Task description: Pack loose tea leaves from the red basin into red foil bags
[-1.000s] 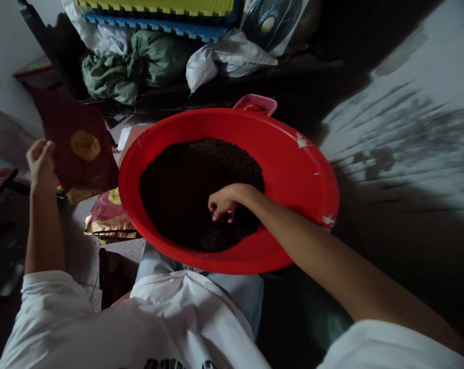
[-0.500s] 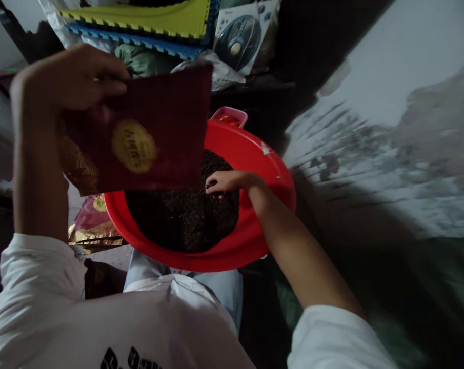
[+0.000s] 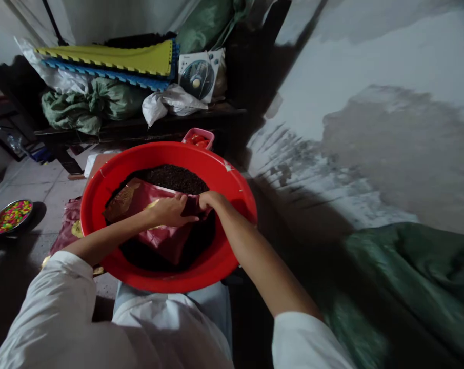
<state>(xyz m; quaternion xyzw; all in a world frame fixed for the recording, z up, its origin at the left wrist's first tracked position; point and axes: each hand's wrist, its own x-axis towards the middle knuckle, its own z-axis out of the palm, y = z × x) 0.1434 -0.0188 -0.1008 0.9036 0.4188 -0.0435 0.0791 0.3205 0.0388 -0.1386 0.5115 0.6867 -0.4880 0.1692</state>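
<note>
both hands (image 3: 170, 211) apparently on red pouch (image 3: 163, 240)

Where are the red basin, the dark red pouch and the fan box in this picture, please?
red basin (image 3: 170, 279): head view, on its near inner wall.
dark red pouch (image 3: 164, 241): head view, on its lower face.
fan box (image 3: 196, 77): head view, on the printed fan picture.
</note>
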